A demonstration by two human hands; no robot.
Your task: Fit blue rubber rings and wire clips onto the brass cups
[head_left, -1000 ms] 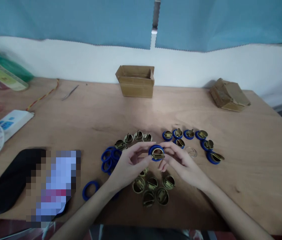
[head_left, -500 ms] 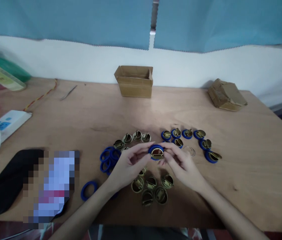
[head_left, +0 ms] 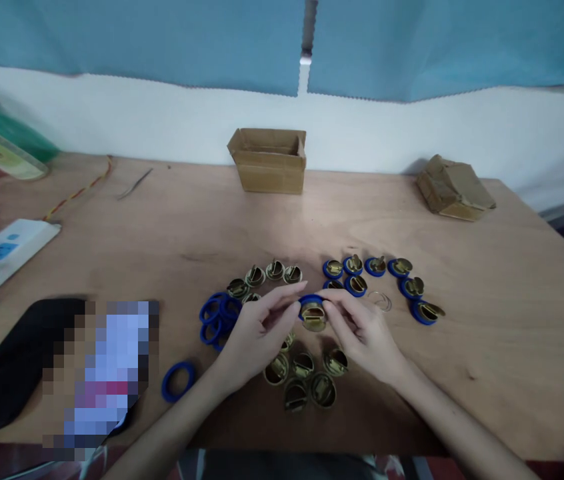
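Between my two hands is a round brass-coloured metal piece with a flap in it, sitting in a blue ring. My left hand pinches its left edge with thumb and fingertips. On the right edge my right hand grips it the same way. Just below lie several brass-coloured pieces without rings. More bare pieces stand beyond my left hand, beside a heap of loose blue rings. Past my right hand, several pieces with blue rings form a curved row.
A single blue ring lies left of my left forearm. Thin wire loops rest beyond my right hand. An open cardboard box and a crumpled one stand at the back. Left are a blurred-out phone, a black flat object and a power strip.
The held piece has tilted, and its flap now shows below the ring as a solid brass-coloured disc. Both hands keep their grip and have shifted only slightly.
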